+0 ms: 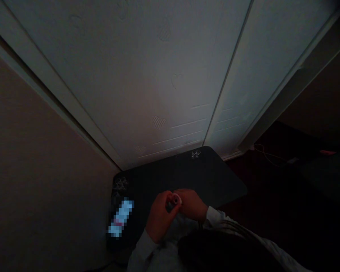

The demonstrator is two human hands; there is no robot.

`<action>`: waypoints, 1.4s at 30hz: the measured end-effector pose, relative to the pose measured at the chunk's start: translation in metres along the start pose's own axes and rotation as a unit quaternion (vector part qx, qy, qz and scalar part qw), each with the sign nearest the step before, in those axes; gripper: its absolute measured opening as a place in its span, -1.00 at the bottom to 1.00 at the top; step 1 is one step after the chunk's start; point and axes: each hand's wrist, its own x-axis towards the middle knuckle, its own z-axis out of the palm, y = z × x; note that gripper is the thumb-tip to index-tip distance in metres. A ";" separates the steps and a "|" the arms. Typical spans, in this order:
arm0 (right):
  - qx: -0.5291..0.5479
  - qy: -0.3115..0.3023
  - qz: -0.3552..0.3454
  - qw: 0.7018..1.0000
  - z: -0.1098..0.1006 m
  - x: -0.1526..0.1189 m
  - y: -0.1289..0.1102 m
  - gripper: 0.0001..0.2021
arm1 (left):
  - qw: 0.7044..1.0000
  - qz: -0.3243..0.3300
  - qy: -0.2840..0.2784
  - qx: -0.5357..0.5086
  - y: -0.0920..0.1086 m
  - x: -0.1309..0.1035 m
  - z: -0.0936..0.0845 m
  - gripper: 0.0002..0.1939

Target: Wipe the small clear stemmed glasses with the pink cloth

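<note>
Close to my body, both hands meet over the near part of a dark table (158,177). Between them is a small round pinkish-white thing (176,199) with a dark centre; its kind is unclear in the dim light. Curled thumb and fingers of my left hand (158,217) hold it from the left. My right hand (192,204) is closed against its right side, with the fingertips mostly hidden. A small cluster of shiny, thin, loop-like pieces (121,183) lies at the table's left corner. Another such cluster (196,153) is by the far edge.
A lit, blurred-out phone-like screen (120,219) lies on the table's left side. Behind the table rises a pale panel with embossed hearts (159,122). A wall (45,181) borders the left. A white cable (268,153) runs along the dark floor at right.
</note>
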 end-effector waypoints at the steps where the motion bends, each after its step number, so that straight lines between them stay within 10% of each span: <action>1: 0.007 0.004 -0.010 1.000 0.000 0.000 0.001 -0.84 | 1.000 0.017 -0.002 0.010 0.001 0.001 -0.001 -0.78; 10: -0.008 -0.024 -0.034 0.999 -0.007 0.001 0.012 -0.83 | 0.995 0.092 0.000 0.024 0.001 0.007 0.004 -0.78; 24: 0.111 0.009 -0.070 0.991 0.009 0.001 0.002 -0.70 | 1.000 0.002 0.002 -0.014 -0.008 -0.006 -0.006 -0.85; 34: 0.111 0.154 -0.123 0.974 0.013 -0.021 0.011 -0.61 | 0.979 -0.059 0.031 -0.193 -0.018 -0.002 -0.011 -0.81; 42: 0.111 0.255 -0.149 0.949 0.023 -0.017 0.019 -0.67 | 0.989 -0.013 0.054 -0.138 -0.024 -0.005 0.001 -0.82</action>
